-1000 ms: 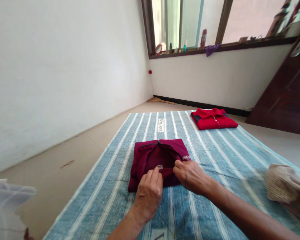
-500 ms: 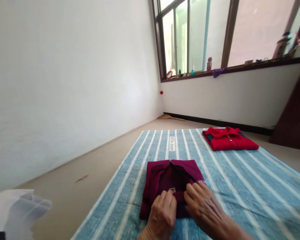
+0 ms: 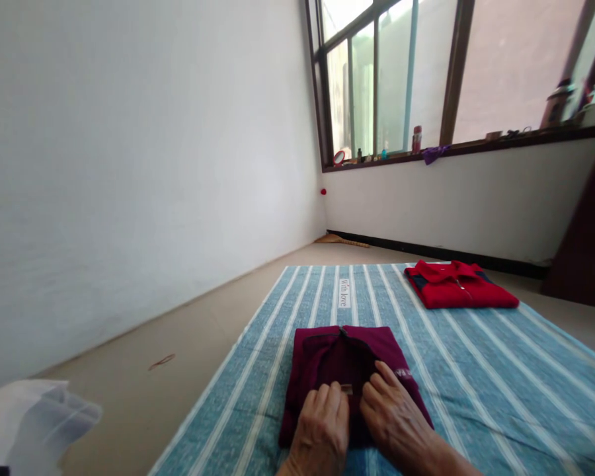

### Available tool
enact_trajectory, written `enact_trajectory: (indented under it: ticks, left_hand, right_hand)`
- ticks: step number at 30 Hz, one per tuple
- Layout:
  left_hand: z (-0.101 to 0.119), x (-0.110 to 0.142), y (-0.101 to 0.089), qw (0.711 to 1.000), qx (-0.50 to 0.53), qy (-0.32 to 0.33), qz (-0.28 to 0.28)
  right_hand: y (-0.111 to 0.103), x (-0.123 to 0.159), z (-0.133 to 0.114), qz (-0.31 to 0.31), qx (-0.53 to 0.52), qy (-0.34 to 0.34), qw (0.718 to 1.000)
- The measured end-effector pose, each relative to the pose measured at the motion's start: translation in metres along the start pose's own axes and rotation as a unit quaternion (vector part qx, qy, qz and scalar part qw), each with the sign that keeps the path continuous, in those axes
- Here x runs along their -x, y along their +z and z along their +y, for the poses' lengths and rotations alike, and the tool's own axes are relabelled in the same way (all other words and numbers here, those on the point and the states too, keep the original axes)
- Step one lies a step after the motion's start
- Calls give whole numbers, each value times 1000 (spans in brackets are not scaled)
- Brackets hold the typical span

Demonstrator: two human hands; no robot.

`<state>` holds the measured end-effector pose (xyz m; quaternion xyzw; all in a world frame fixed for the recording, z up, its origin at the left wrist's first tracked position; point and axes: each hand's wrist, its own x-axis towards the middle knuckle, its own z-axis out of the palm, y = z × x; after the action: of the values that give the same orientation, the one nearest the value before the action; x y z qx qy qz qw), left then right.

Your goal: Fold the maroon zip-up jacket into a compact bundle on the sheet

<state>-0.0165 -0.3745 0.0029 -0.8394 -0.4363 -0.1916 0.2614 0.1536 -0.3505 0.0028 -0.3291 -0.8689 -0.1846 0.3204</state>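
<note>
A folded dark purple zip-up jacket [image 3: 377, 340] lies on the blue striped cloth in front of me, its neck opening facing up. My left hand [image 3: 323, 423] has its fingers closed on the near edge of the collar, beside a small label [image 3: 347, 389]. To the right of that label, my right hand [image 3: 394, 413] pinches the same collar edge, fingers curled and thumbs hidden. White lettering shows on the jacket's right side. Farther off on the cloth rests a folded red garment [image 3: 469, 289] with a collar and zip.
The striped cloth [image 3: 258, 370] bears a "With love" patch [image 3: 344, 293]. A broom [image 3: 344, 240] lies on the floor by the far corner. Whitish translucent material [image 3: 39, 420] stands at the lower left. Bottles and small items line the window sill [image 3: 401, 157].
The whole view has shifted slightly, so things sit lower. My right hand has moved a little left along the collar, and more of the white lettering shows.
</note>
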Motion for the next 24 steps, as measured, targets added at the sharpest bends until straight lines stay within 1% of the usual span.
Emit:
enact_trajectory:
  ticks: [4, 8, 10, 14, 19, 24]
  left_hand:
    - [-2, 4, 2, 999, -22, -1, -29]
    - [-1, -4, -6, 995, -47, 11, -82]
    - [0, -9, -11, 994, -55, 11, -96]
    - [-1, -13, -10, 997, -43, 22, -65]
    - [-4, -8, 0, 1000, -10, 22, 8]
    - [-4, -5, 2, 1000, 7, 13, 23]
  right_hand:
    - [-3, 0, 0, 0, -2, -11, 1000]
    - [-4, 1, 0, 2, 1, -16, 1000]
    - [-3, 2, 1, 3, 4, -17, 1000]
    - [0, 4, 2, 1, 0, -17, 1000]
    - [-2, 3, 1, 14, -1, -19, 1000]
    - [-3, 0, -2, -8, 13, -7, 1000]
